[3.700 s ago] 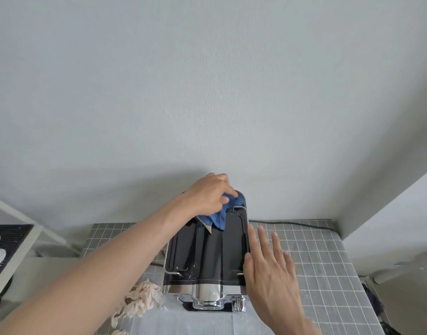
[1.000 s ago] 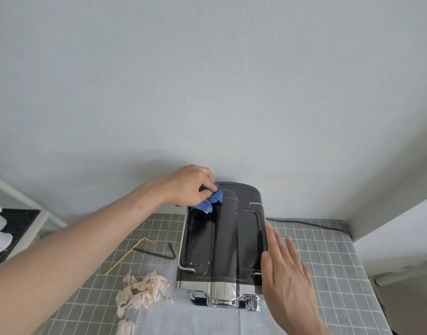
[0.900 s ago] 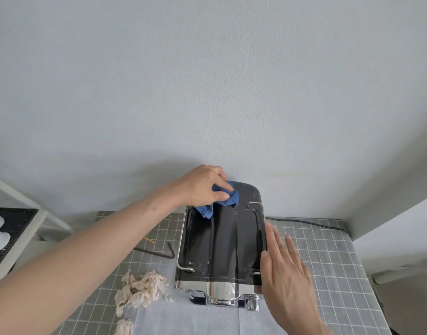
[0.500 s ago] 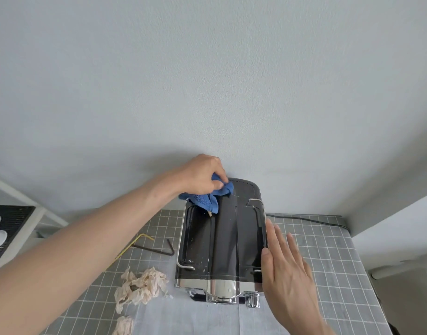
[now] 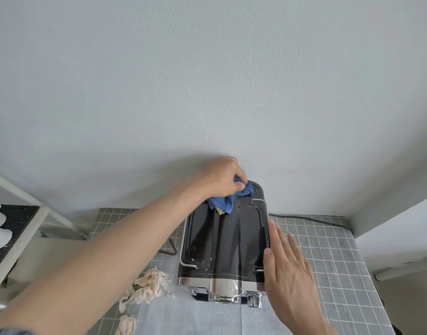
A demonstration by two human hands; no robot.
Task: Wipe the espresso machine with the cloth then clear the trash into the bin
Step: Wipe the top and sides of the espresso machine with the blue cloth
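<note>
Atop glossy black espresso machine (image 5: 225,245), bunched blue cloth (image 5: 221,201), perhaps tagged.

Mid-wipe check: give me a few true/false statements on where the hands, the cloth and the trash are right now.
1. The left hand grips the blue cloth at the far end of the espresso machine. True.
2. The right hand holds a crumpled napkin. False: it lies open and flat against the machine's right side.
3. Crumpled tissue lies on the mat left of the machine. True.
4. The cloth is spread over the machine's chrome front. False: it is bunched at the rear.
</note>
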